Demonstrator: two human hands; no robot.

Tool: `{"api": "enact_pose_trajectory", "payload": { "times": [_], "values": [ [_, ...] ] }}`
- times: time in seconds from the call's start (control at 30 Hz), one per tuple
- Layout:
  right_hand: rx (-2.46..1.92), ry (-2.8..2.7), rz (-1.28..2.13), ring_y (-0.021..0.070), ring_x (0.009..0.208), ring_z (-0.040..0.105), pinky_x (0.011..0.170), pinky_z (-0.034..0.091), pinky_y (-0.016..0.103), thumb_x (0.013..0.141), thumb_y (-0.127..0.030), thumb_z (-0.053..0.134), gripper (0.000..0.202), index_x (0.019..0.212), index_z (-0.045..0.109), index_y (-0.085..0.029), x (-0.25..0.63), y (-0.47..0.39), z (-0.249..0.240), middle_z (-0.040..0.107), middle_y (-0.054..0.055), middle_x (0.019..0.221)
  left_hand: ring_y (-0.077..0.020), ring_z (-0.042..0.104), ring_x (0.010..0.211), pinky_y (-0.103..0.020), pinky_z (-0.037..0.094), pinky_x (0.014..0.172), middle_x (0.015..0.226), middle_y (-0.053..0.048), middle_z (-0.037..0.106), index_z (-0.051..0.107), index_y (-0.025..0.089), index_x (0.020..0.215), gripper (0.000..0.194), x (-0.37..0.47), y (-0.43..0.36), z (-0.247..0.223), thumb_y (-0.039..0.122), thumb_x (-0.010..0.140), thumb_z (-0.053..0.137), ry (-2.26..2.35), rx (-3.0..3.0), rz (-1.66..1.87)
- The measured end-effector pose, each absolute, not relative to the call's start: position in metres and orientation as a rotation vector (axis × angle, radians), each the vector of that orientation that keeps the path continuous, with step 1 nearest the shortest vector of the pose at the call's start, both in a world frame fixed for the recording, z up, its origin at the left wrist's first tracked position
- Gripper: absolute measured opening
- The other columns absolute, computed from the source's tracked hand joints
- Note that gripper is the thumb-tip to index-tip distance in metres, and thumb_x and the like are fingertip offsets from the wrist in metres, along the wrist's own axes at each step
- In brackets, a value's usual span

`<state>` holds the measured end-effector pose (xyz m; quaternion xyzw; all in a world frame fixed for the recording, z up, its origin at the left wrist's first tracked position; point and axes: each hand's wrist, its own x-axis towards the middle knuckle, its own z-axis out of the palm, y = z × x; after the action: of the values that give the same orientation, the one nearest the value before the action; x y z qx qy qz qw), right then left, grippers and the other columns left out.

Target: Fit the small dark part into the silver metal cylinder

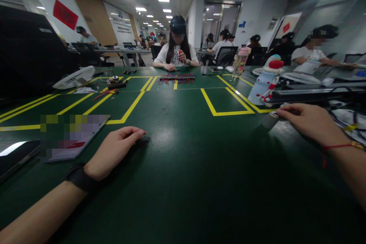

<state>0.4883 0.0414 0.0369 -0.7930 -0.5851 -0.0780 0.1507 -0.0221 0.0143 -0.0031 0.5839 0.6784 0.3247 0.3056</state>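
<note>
My left hand (113,151) rests palm down on the dark green table (183,167), fingers together and loosely curled, holding nothing; a black band is on its wrist. Just left of it lies a phone (71,137). My right hand (310,121) reaches to the right side of the table and its fingers close around a small white cylinder (269,119). A red string bracelet is on that wrist.
Yellow tape lines (128,110) mark boxes on the table. A white bottle with a red cap (264,82) lies to the right, by cables and a metal rail. A white fan (74,78), small parts and a pile of red and blue wires (177,78) lie farther off. People sit opposite.
</note>
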Motion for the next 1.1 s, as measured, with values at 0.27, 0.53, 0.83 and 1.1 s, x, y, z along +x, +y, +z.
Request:
{"api": "enact_pose_trajectory", "payload": {
  "times": [0.27, 0.53, 0.83, 1.1],
  "values": [
    [-2.207, -1.665, -0.167, 0.0178, 0.083, 0.061, 0.072, 0.041, 0.029, 0.076, -0.049, 0.057, 0.034, 0.097, 0.069, -0.025, 0.491, 0.048, 0.027, 0.069, 0.002, 0.091, -0.0212, 0.059, 0.081, -0.030, 0.044, 0.067, 0.091, -0.004, 0.069, 0.068, 0.022, 0.096, 0.041, -0.026, 0.015, -0.009, 0.057, 0.076, 0.058, 1.754, 1.541, 0.845],
    [-2.170, -1.556, -0.125, 0.0193, 0.077, 0.061, 0.067, 0.042, 0.030, 0.072, -0.050, 0.059, 0.034, 0.089, 0.068, -0.022, 0.496, 0.049, 0.023, 0.068, 0.003, 0.084, -0.0211, 0.059, 0.083, -0.029, 0.043, 0.068, 0.091, -0.003, 0.069, 0.067, 0.023, 0.096, 0.039, -0.028, 0.015, -0.009, 0.057, 0.078, 0.057, 1.774, 1.547, 0.825],
    [-2.155, -1.598, 0.060, 0.0188, 0.080, 0.062, 0.071, 0.044, 0.031, 0.061, -0.056, 0.068, 0.050, 0.095, 0.060, -0.020, 0.492, 0.046, 0.021, 0.066, 0.006, 0.094, -0.0219, 0.060, 0.083, -0.029, 0.045, 0.068, 0.093, -0.004, 0.069, 0.068, 0.022, 0.097, 0.040, -0.025, 0.011, -0.006, 0.055, 0.077, 0.058, 1.739, 1.563, 0.840],
    [-1.812, -1.587, -0.012, 0.0181, 0.078, 0.060, 0.071, 0.046, 0.031, 0.060, -0.040, 0.075, 0.041, 0.089, 0.055, -0.017, 0.439, 0.034, 0.026, 0.064, 0.010, 0.091, -0.0244, 0.063, 0.084, -0.034, 0.047, 0.072, 0.094, -0.005, 0.069, 0.067, 0.021, 0.099, 0.039, -0.010, 0.007, 0.003, 0.054, 0.080, 0.054, 1.782, 1.780, 0.778]
  ]
}}
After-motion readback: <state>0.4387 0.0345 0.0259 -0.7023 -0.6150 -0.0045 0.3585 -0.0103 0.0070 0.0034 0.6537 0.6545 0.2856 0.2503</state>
